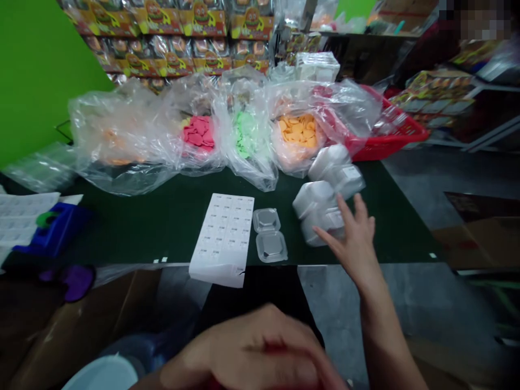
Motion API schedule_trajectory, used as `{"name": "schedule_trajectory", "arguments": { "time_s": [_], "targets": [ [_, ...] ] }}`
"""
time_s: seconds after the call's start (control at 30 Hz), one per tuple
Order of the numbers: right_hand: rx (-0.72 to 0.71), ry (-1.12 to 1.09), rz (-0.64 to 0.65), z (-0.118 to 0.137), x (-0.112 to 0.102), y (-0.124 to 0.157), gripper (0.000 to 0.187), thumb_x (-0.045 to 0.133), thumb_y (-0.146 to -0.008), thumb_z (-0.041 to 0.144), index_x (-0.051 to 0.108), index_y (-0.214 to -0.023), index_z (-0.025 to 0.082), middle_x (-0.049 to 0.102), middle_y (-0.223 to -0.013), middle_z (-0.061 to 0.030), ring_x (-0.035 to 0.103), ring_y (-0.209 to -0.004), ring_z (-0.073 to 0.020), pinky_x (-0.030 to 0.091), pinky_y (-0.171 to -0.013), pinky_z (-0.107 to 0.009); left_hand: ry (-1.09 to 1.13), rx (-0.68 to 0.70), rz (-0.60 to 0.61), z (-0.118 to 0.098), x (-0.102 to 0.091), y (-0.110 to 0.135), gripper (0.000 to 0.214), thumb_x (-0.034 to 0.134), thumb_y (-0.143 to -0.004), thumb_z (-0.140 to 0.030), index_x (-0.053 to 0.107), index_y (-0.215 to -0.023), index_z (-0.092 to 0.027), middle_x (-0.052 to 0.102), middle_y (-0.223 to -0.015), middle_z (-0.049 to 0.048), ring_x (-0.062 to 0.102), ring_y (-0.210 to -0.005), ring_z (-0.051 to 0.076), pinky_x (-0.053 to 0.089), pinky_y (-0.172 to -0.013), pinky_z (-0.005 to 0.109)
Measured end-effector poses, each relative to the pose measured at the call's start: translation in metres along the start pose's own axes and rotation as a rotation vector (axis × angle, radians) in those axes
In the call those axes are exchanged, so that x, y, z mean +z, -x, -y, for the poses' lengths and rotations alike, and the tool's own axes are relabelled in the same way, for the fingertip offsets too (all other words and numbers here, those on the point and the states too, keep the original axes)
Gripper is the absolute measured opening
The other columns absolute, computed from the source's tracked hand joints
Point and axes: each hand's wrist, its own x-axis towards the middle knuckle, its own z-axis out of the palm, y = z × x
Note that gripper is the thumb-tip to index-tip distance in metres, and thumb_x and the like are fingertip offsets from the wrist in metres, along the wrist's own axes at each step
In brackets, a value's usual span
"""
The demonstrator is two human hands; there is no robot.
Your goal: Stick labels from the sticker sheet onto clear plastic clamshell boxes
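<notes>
My right hand [355, 241], fingers spread, is at the near right side of the stacked clear plastic clamshell boxes [314, 200]. Its thumb and a fingertip overlap the nearest stack; I cannot tell whether they press on it. Close to the camera, my left hand [264, 346] is curled with its fingers bent together. Something red shows between and below those fingers, too hidden to name. One clamshell box [270, 235] lies unfolded on the dark green table [134, 216]. Left of it, a sheet of printed labels [225, 233] hangs slightly over the front edge.
Clear bags of orange pieces [298, 132], green pieces [244, 135] and pink pieces [199, 132] line the table's back. A red basket [390, 141] stands back right. At left is a blue tape dispenser [60, 227]. Packaged goods [203, 21] are stacked behind. A person is at upper right.
</notes>
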Motion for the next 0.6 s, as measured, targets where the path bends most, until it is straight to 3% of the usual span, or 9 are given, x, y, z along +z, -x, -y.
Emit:
{"name": "schedule_trajectory", "arguments": {
  "time_s": [0.07,0.1,0.13,0.2,0.23,0.3,0.4,0.47,0.6],
  "targets": [
    [0.018,-0.177,-0.080,0.020,-0.007,0.023,0.063,0.071,-0.093,0.058,0.062,-0.148,0.027,0.050,-0.161,-0.0166,0.047,-0.149,-0.0418,0.037,-0.120,-0.067,-0.221,-0.012,-0.517,0.009,-0.030,0.028,0.037,0.051,-0.108,-0.049,0.081,-0.112,-0.029,0.082,-0.104,0.0087,0.078,-0.103,0.026,0.062,-0.099,0.043],
    [0.054,-0.308,-0.030,0.029,-0.004,0.038,0.051,0.071,-0.095,0.055,0.069,-0.139,0.028,0.060,-0.151,-0.0145,0.057,-0.139,-0.0375,0.045,-0.116,-0.060,-0.364,-0.020,-0.763,0.020,-0.045,0.043,0.033,0.052,-0.108,-0.045,0.080,-0.111,-0.028,0.082,-0.106,0.0073,0.077,-0.105,0.025,0.061,-0.102,0.044],
    [0.112,-0.452,0.095,0.038,0.004,0.054,0.040,0.069,-0.097,0.052,0.075,-0.128,0.028,0.069,-0.139,-0.0125,0.065,-0.128,-0.0344,0.052,-0.110,-0.055,-0.512,-0.024,-0.975,0.033,-0.061,0.060,0.031,0.052,-0.108,-0.043,0.079,-0.111,-0.027,0.082,-0.110,0.0073,0.077,-0.109,0.026,0.059,-0.106,0.047],
    [0.269,-0.682,0.485,0.051,0.037,0.088,0.035,0.069,-0.097,0.055,0.083,-0.110,0.025,0.080,-0.114,-0.0122,0.074,-0.106,-0.0318,0.057,-0.100,-0.051,-0.796,-0.081,-1.203,0.066,-0.090,0.089,0.033,0.050,-0.108,-0.038,0.076,-0.122,-0.024,0.078,-0.130,0.0093,0.071,-0.126,0.028,0.051,-0.116,0.053],
    [0.365,-0.777,0.656,0.057,0.060,0.105,0.040,0.075,-0.090,0.059,0.084,-0.106,0.023,0.082,-0.107,-0.0131,0.076,-0.101,-0.0329,0.058,-0.097,-0.051,-0.927,-0.120,-1.216,0.083,-0.102,0.101,0.034,0.049,-0.107,-0.035,0.073,-0.129,-0.023,0.072,-0.142,0.0102,0.065,-0.137,0.029,0.047,-0.121,0.055],
    [0.534,-1.013,0.833,0.068,0.109,0.132,0.055,0.093,-0.070,0.058,0.083,-0.109,0.021,0.083,-0.110,-0.0135,0.074,-0.113,-0.0368,0.056,-0.103,-0.053,-1.127,-0.200,-1.175,0.112,-0.117,0.117,0.040,0.045,-0.106,-0.027,0.068,-0.138,-0.022,0.062,-0.155,0.0117,0.053,-0.150,0.031,0.039,-0.126,0.060],
    [0.794,-1.357,0.783,0.087,0.164,0.153,0.059,0.098,-0.062,0.056,0.082,-0.106,0.020,0.084,-0.110,-0.0108,0.073,-0.118,-0.0350,0.048,-0.115,-0.054,-1.292,-0.250,-1.074,0.135,-0.115,0.126,0.045,0.043,-0.107,-0.022,0.059,-0.149,-0.022,0.054,-0.163,0.0114,0.043,-0.157,0.029,0.035,-0.129,0.061],
    [0.864,-1.440,0.767,0.098,0.181,0.155,0.056,0.098,-0.061,0.053,0.082,-0.103,0.020,0.084,-0.112,-0.0100,0.074,-0.116,-0.0342,0.047,-0.116,-0.053,-1.336,-0.237,-1.036,0.138,-0.105,0.127,0.044,0.045,-0.108,-0.022,0.056,-0.151,-0.022,0.055,-0.162,0.0117,0.045,-0.157,0.028,0.037,-0.128,0.060],
    [0.902,-1.462,0.806,0.107,0.183,0.151,0.052,0.098,-0.059,0.037,0.080,-0.105,0.022,0.083,-0.118,-0.0079,0.075,-0.114,-0.0345,0.049,-0.114,-0.055,-1.375,-0.181,-1.042,0.129,-0.091,0.132,0.033,0.053,-0.108,-0.026,0.066,-0.138,-0.021,0.070,-0.146,0.0126,0.061,-0.143,0.029,0.048,-0.119,0.057]
  ]
}}
